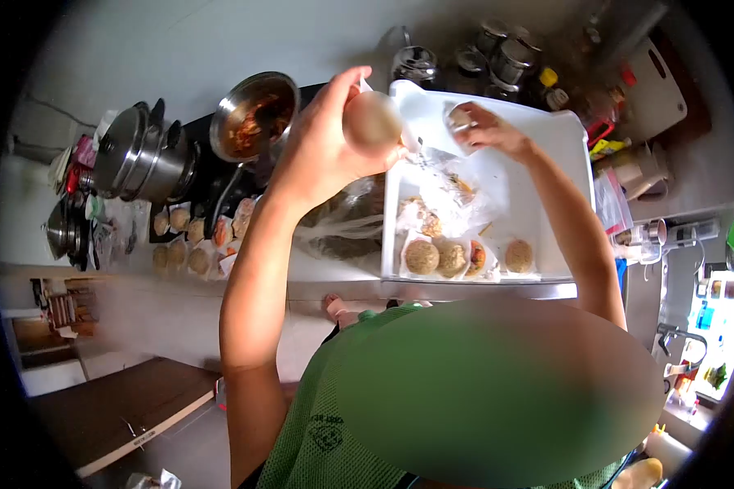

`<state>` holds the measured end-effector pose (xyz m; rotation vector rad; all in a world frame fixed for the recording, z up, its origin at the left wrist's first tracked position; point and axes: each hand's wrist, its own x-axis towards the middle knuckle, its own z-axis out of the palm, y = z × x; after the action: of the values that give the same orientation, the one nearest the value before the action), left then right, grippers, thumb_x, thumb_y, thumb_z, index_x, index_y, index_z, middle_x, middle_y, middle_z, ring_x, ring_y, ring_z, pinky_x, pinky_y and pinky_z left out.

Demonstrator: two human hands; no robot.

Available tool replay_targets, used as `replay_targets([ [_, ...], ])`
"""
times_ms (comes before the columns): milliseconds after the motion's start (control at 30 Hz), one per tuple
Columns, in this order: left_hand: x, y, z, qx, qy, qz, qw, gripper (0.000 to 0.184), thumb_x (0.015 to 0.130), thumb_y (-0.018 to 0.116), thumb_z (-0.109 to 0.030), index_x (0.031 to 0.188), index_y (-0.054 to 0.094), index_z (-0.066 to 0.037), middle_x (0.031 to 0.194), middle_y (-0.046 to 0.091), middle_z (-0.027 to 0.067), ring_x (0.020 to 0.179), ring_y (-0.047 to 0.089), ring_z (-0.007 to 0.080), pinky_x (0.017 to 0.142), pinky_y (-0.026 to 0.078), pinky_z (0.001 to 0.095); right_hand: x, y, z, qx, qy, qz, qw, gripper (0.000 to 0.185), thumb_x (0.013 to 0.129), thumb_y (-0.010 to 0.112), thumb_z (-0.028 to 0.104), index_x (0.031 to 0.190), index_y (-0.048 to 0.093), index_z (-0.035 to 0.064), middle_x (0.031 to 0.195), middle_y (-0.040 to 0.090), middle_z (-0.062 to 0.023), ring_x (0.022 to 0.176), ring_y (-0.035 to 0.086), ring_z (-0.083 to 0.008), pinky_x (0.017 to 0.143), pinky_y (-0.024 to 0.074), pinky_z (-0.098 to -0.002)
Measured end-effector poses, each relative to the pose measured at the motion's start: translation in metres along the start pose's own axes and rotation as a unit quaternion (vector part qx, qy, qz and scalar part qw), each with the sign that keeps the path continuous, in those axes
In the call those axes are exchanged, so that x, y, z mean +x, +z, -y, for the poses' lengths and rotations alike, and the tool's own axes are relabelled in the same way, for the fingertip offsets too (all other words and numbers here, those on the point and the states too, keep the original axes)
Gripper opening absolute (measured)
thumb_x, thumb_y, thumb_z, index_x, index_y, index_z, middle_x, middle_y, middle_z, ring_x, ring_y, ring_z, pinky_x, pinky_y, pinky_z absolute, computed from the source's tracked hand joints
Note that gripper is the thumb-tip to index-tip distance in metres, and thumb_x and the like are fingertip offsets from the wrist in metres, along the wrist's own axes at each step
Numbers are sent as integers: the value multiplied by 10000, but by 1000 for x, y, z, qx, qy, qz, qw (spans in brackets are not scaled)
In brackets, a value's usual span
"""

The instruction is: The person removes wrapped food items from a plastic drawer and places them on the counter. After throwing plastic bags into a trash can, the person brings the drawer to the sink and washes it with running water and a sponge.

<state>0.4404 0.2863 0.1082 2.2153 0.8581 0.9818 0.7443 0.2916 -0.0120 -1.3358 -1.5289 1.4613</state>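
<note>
Green shirt (322,399) fills the lower foreground; left hand (324,138) grips a round item (372,122), thumb and fingers about its sides, near the left rim of the tray (538,191); right hand (497,134) has its fingers curled on a shiny piece (460,120) inside the tray. Item lies left of the right hand (round outline, no clear long axis); balls (422,257) sit along the tray's near edge; shirt emblem (328,434) and lettering are too blurred to read.
</note>
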Motion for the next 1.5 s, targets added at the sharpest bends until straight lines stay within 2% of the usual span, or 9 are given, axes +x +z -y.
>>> replay_targets([
  [333, -169, -216, 74, -167, -158, -147, 962, 767, 664, 706, -6, 1330, 327, -38, 1093, 511, 74, 967, 510, 144, 849, 443, 299, 61, 201, 209, -70, -182, 119, 974, 681, 635, 764, 270, 1195, 436, 67, 1061, 534, -84, 1008, 485, -201, 880, 407, -335],
  [467, -260, -309, 143, -132, -248, -239, 929, 731, 698, 673, 0, 1329, 305, 5, 1076, 513, 71, 936, 513, 140, 832, 449, 291, 129, 357, 252, -93, -189, 257, 943, 716, 653, 740, 330, 1219, 403, 50, 1071, 545, -134, 965, 518, -228, 858, 429, -346],
  [500, -287, -334, 175, -7, -237, -239, 942, 754, 699, 693, -72, 1331, 291, 16, 1035, 541, 84, 917, 529, 139, 816, 444, 279, 151, 396, 258, -130, -202, 274, 931, 730, 649, 738, 343, 1222, 398, 45, 1065, 549, -137, 964, 522, -229, 849, 433, -338],
  [667, -404, -417, 324, 44, -402, -293, 867, 807, 651, 719, -281, 1277, 326, 44, 1040, 578, 165, 921, 570, 227, 815, 438, 311, 260, 575, 244, -211, -151, 348, 901, 820, 590, 745, 405, 1226, 390, 28, 1088, 533, -183, 990, 528, -271, 854, 431, -336],
  [900, -444, -441, 401, 202, -519, -219, 801, 819, 594, 688, -372, 1242, 370, 14, 1045, 578, 203, 964, 567, 327, 815, 444, 392, 414, 750, 109, -476, -179, 197, 838, 850, 573, 703, 400, 1267, 364, 45, 1254, 357, -204, 1089, 450, -364, 873, 423, -412],
  [1033, -445, -441, 432, 248, -551, -132, 786, 768, 621, 667, -399, 1236, 403, -21, 1028, 581, 193, 952, 567, 337, 807, 454, 404, 443, 798, 104, -606, -141, 185, 761, 789, 615, 676, 330, 1287, 354, 73, 1314, 286, -192, 1093, 427, -375, 851, 427, -438],
  [1367, -433, -425, 457, 278, -487, -140, 816, 724, 654, 675, -427, 1216, 451, -29, 1088, 578, 161, 962, 569, 321, 820, 453, 384, 413, 781, 121, -612, -168, 119, 764, 551, 712, 649, 250, 1209, 457, 109, 1354, 270, -210, 1158, 401, -333, 801, 410, -457],
  [1433, -424, -431, 436, 304, -462, -154, 819, 649, 691, 663, -406, 1190, 485, -32, 1103, 579, 153, 983, 564, 315, 834, 443, 381, 400, 768, 143, -627, -203, 127, 741, 479, 633, 669, 228, 1070, 550, 71, 1142, 491, -177, 917, 563, -343, 691, 462, -447],
  [1500, -415, -436, 415, 267, -437, -213, 832, 557, 728, 652, -361, 1158, 517, -32, 1081, 592, 151, 969, 577, 301, 817, 452, 370, 381, 750, 176, -614, -201, 164, 746, 393, 666, 639, 230, 1020, 581, 67, 1066, 548, -165, 892, 589, -330, 681, 474, -437],
])
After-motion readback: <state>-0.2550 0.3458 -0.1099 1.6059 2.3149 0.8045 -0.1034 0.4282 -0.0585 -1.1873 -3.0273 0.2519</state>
